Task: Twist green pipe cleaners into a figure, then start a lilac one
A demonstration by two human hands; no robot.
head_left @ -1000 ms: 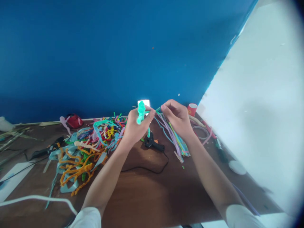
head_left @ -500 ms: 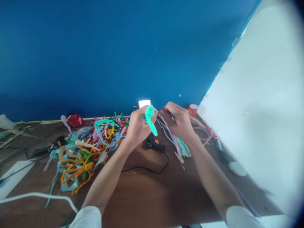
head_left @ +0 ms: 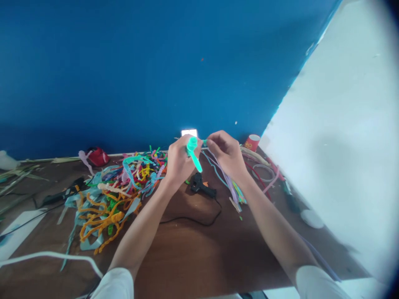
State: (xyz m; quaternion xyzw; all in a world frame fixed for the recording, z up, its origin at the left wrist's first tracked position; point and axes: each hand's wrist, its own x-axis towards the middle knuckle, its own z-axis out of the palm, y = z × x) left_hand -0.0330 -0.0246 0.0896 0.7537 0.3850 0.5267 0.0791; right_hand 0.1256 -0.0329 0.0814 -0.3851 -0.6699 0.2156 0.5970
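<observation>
My left hand is closed around a bright mint-green pipe cleaner, whose coiled top and straight tail stick out beside the thumb. My right hand is level with it, thumb and fingertips pinched on a thin green end of what looks like the same pipe cleaner. That short piece spans the gap between both hands. Beneath them lies a black hot glue gun with an orange part. A bundle of lilac, blue and green pipe cleaners lies under my right hand and wrist, partly hidden.
A tangled heap of colourful pipe cleaners spreads over the left of the brown table. A lit phone stands against the blue wall behind my left hand. A red cup is at the back right. The glue gun's black cord crosses the middle.
My hands have shifted slightly left. The right hand has turned so its thumb shows, and the green end between the hands is now visible.
</observation>
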